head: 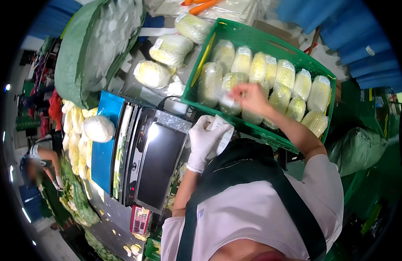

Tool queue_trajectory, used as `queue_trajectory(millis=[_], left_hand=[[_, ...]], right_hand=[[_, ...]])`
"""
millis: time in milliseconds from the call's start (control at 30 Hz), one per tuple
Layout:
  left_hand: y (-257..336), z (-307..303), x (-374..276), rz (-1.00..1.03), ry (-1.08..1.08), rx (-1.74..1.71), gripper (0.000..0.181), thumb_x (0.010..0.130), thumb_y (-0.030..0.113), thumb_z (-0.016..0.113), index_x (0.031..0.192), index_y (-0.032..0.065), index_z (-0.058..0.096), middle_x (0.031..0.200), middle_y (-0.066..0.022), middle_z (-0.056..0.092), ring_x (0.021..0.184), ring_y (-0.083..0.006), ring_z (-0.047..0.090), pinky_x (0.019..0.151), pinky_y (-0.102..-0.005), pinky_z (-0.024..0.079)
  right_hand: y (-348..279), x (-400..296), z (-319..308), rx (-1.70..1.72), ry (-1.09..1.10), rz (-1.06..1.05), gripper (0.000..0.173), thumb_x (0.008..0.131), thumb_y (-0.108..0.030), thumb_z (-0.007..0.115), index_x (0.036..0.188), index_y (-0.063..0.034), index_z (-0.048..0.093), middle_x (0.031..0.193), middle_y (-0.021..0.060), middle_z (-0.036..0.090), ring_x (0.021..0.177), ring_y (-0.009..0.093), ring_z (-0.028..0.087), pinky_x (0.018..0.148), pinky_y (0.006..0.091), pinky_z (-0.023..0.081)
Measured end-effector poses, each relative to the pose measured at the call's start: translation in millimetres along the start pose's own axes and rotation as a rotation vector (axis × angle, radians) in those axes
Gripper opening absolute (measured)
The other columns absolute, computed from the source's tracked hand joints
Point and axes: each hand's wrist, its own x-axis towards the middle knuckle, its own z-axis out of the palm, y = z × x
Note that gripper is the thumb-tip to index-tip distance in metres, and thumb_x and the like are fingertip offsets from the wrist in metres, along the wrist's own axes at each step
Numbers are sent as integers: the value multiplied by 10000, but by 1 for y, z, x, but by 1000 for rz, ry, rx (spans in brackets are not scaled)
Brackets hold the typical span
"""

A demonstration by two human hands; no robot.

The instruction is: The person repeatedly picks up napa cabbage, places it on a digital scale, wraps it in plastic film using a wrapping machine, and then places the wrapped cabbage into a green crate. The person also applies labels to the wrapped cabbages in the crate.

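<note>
My left hand [204, 142], in a white glove, grips a strip of printed white labels [225, 140] near my apron. My bare right hand [253, 99] reaches over the near wall of a green plastic crate [240, 122]. Its fingertips are at a wrapped napa cabbage [233, 81] in the near row, beside a white patch that looks like a label. Blur hides whether the fingers pinch it. Several wrapped cabbages stand in two rows; those in the far row, such as one cabbage [243, 60], bear labels on their upper ends.
Left of the crate lie three wrapped cabbages [171, 50]. A film-wrapping machine [162, 163] with a blue top [105, 156] adjoins my left arm, with one netted cabbage [99, 129] on it. Beyond are unwrapped cabbages [75, 140], a large green sack [80, 55] and another person [46, 156].
</note>
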Motion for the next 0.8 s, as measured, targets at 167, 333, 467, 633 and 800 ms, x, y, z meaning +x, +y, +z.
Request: queue_trajectory(millis=[167,333,467,633,800], left_hand=[[-44,-39,-11,105,16,123,128,803,109,681,863,0,650,785,-40,652,677,-88,576,622,-236,480],[-33,-48,-26,151,33,-34,140,856,106,620,924,-17,621,845,-41,630,729,-109,576,702,-227,475],[-30,-47,-28,79,60,-211,229,885,83,573,1079,-39,562,933,-73,644,780,-103,594,728,-223,486],[-21,-29,-14,89,197,-201,156,806,0,642,951,-57,642,857,-77,665,732,-91,598,690,-216,495],[-11,-24,-5,103,139,53,206,698,93,781,684,-21,610,651,-5,608,594,-30,489,523,-205,422]], right_hand=[[61,111,34,-567,-106,-95,313,715,-319,709,755,-13,653,737,153,647,714,313,639,612,402,499],[62,142,39,-938,7,62,430,726,-366,715,838,39,625,760,228,633,750,346,645,604,416,511],[74,129,1,-807,-137,102,384,738,-320,709,934,-3,613,800,160,660,730,271,651,619,364,516],[-7,18,12,133,-610,100,327,728,-214,737,969,-17,636,842,85,669,699,133,621,611,268,508],[-33,-39,20,261,-528,213,181,759,-64,710,925,-5,664,753,78,664,635,68,596,543,208,479]])
